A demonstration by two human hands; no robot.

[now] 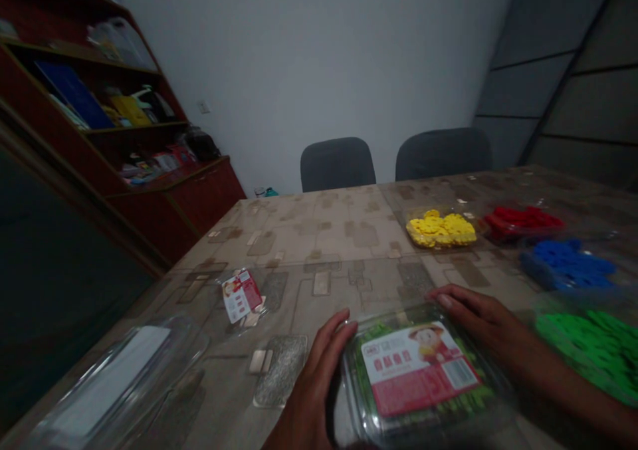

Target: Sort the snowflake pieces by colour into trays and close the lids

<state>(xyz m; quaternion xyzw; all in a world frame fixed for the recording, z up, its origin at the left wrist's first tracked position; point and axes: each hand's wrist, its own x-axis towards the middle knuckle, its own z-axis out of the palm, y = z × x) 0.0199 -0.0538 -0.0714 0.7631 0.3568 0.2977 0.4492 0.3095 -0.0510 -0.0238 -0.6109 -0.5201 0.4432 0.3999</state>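
A clear plastic clamshell box (356, 403) with green pieces inside sits at the near edge of the table, its lid down. On its lid is a red and white label (419, 368) with a cartoon figure and a barcode. My left hand (316, 377) grips the box's left side, thumb hidden. Along the far right side, my right hand (478, 317) holds it with fingers curled over the corner. To the right, partly behind my right forearm, lies a container of bright green pieces (593, 343).
Clear containers of yellow pieces (441, 230), red pieces (523, 221) and blue pieces (573, 264) stand on the right. At left are a clear plastic box (112, 383) and a labelled clear lid or wrapper (242, 296). Two grey chairs (337, 164) stand behind the patterned table (323, 230).
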